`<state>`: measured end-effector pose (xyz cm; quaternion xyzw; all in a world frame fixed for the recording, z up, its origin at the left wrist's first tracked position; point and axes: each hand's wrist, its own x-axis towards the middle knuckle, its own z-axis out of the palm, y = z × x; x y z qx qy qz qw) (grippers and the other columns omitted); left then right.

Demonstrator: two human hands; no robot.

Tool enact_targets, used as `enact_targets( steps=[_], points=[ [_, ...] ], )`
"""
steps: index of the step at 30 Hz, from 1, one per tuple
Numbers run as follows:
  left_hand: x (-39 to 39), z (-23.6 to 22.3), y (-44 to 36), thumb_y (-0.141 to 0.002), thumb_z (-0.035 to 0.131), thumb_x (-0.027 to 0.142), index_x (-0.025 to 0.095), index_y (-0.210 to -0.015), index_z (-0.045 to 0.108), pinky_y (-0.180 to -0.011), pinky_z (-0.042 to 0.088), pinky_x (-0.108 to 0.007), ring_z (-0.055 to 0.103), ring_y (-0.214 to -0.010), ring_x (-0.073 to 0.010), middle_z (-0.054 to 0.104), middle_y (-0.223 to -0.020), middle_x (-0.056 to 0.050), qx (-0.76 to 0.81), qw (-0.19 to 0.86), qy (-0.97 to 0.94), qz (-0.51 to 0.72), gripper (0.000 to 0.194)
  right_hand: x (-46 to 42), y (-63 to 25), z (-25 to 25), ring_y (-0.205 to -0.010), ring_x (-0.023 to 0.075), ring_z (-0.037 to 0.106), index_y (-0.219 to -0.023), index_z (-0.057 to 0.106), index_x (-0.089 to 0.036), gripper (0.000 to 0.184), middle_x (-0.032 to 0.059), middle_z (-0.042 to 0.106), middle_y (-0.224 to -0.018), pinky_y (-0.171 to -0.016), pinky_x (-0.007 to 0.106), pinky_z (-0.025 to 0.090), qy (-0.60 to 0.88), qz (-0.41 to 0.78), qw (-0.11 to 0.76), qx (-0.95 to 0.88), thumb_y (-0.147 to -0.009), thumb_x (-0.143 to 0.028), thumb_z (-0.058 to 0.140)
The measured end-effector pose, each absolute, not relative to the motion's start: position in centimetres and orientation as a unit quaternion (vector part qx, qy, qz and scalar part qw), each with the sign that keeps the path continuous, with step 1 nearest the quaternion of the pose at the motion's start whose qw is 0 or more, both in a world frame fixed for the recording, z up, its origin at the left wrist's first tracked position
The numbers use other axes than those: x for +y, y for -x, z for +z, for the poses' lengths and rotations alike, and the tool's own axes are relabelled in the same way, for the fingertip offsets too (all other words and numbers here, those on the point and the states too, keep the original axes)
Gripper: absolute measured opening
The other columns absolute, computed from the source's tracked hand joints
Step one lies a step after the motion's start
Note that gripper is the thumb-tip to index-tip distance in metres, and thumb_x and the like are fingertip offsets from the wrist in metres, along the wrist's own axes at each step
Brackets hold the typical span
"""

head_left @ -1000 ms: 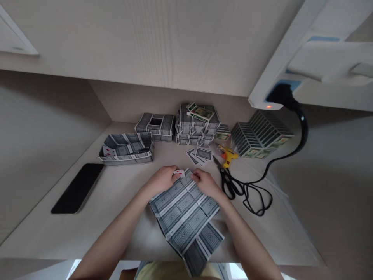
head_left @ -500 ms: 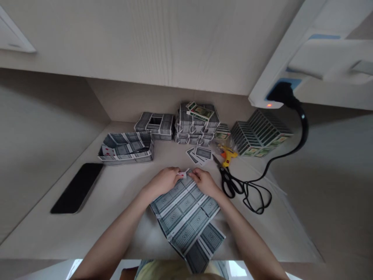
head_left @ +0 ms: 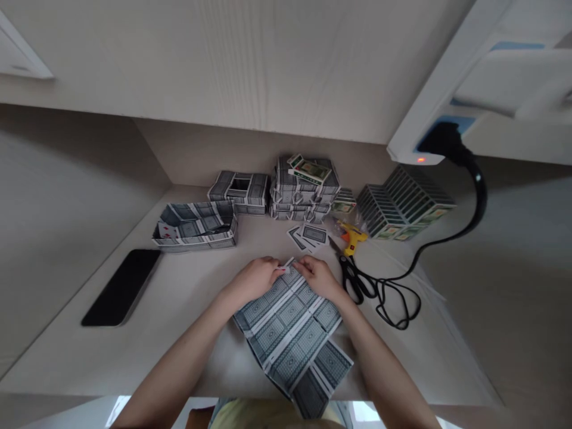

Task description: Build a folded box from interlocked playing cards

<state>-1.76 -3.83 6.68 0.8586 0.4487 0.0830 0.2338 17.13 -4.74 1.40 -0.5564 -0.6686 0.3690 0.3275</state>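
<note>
A panel of joined playing cards [head_left: 290,322], patterned backs up, lies tilted at the desk's front edge. Its far corner is between my two hands. My left hand [head_left: 257,277] is closed, pinching a card at that corner; a bit of its white face with red marks shows. Just right of it, my right hand [head_left: 318,276] is closed on the panel's far edge, thumb and fingers together. At the near end, card flaps [head_left: 319,381] stick out toward my body. Beyond my hands lie a few loose cards [head_left: 308,237].
An open card-built box [head_left: 196,241] and a phone [head_left: 120,289] are on the left. Card-built boxes [head_left: 239,190] and a stack [head_left: 304,189] stand at the back. Right are a yellow glue gun [head_left: 354,236], black scissors [head_left: 353,280], a looped cable [head_left: 397,304] and card packs [head_left: 404,202].
Both hands keep their hold at the panel's far corner. The card in my left fingers has tilted a little and shows less of its face. The whole view has shifted slightly.
</note>
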Motion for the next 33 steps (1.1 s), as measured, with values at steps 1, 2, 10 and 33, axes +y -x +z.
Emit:
enact_targets(
  steps=[1,2,10,33],
  points=[
    [-3.8,6.7,1.8,-0.088,0.034,0.035,0.015,-0.098,0.06,-0.077,0.041,-0.027,0.059,-0.087,-0.0198,0.064,-0.094,-0.011,0.447,0.232,-0.86,0.082,0.034,-4.7,-17.2,1.4,-0.052,0.0113,0.043,-0.066,0.051,-0.019,0.028,-0.0034,0.047,-0.055,-0.049,0.021,0.032,0.555,0.372,0.329,-0.667,-0.079,-0.043,0.045],
    [-3.9,6.8,1.8,-0.088,0.034,0.035,0.015,-0.099,0.06,-0.077,0.041,-0.027,0.059,-0.087,-0.0198,0.064,-0.094,-0.01,0.444,0.231,-0.862,0.081,0.035,-4.7,-17.2,1.4,-0.052,0.0113,0.043,-0.066,0.051,-0.019,0.028,-0.0035,0.046,-0.055,-0.049,0.021,0.032,0.553,0.374,0.331,-0.667,-0.078,-0.043,0.045],
    [-4.0,6.8,1.5,-0.089,0.034,0.034,0.015,-0.1,0.059,-0.078,0.041,-0.027,0.058,-0.087,-0.019,0.063,-0.094,-0.01,0.437,0.232,-0.865,0.081,0.034,-4.5,-17.8,1.6,-0.053,0.0109,0.045,-0.068,0.053,-0.018,0.027,-0.003,0.049,-0.056,-0.049,0.021,0.033,0.541,0.388,0.336,-0.666,-0.078,-0.041,0.047],
    [-3.2,8.2,4.0,-0.082,0.044,0.021,0.02,-0.122,0.042,-0.087,0.041,-0.032,0.051,-0.104,-0.0212,0.054,-0.115,-0.008,0.519,0.095,-0.838,0.138,0.04,-5.4,-17.3,1.4,-0.067,0.0147,0.053,-0.078,0.059,-0.015,0.027,0.0008,0.061,-0.071,-0.06,0.023,0.04,0.541,0.433,0.292,-0.659,-0.077,-0.039,0.047]
  ],
)
